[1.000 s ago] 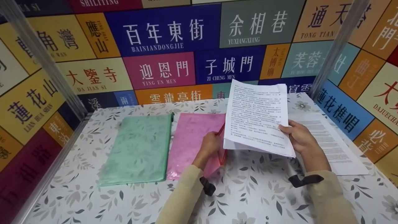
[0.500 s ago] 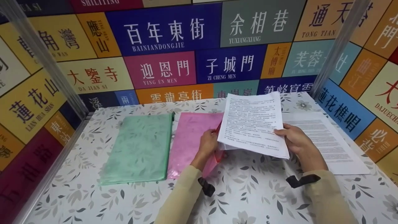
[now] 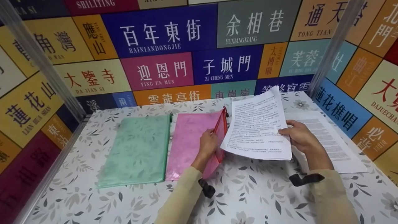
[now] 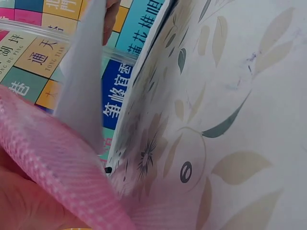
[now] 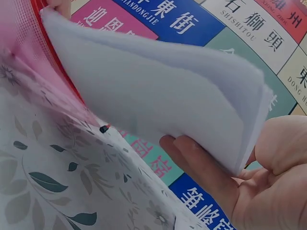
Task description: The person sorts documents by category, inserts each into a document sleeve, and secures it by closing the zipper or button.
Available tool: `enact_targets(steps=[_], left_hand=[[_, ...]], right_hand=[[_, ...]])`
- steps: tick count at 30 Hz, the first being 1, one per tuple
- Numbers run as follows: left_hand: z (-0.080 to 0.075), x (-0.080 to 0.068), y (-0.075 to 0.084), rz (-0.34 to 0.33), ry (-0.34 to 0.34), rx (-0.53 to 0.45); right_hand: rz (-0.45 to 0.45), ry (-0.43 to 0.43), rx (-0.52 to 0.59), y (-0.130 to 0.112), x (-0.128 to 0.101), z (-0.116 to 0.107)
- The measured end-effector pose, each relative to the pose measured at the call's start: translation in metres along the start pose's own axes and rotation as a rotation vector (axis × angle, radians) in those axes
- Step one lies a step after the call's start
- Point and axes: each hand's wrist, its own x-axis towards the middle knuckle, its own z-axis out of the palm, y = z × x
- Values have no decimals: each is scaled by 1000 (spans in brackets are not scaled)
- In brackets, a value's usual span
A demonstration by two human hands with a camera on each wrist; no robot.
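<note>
The wall panels (image 3: 161, 34) read BAINIANDONGJIE, YING EN MEN, ZI CHENG MEN, YUXIANGXIANG, DA JIAN SI — the sheets' (image 3: 258, 124) print is illegible.

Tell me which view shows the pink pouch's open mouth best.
The head view: the left hand lifts the pink pouch's red zipper edge. The left wrist view shows only pink mesh close up; the right wrist view only its corner.

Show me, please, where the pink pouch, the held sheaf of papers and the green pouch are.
pink pouch (image 3: 189, 140): head view, middle of its flat face.
sheaf of papers (image 3: 258, 124): head view, printed top sheet.
green pouch (image 3: 138, 149): head view, centre.
</note>
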Motion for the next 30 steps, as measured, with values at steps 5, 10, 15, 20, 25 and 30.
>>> enact_targets(steps=[5,10,15,20,25,30], left_hand=[[1,0,1,-7,-7,-7],[1,0,1,16,-1,30],[2,1,1,3,-12,22],[1,3,1,19,-16,20],[-1,4,0,13,-28,11],[-1,4,0,11,-39,0]], right_hand=[[-6,13,-42,-4,-3,0],[-12,-5,37,-7,-7,-3],[9,-57,124,-10,-9,-6],[41,-80,79,-9,-9,-7],[55,-82,73,-7,-8,-9],[74,-107,105,-3,-6,-14]])
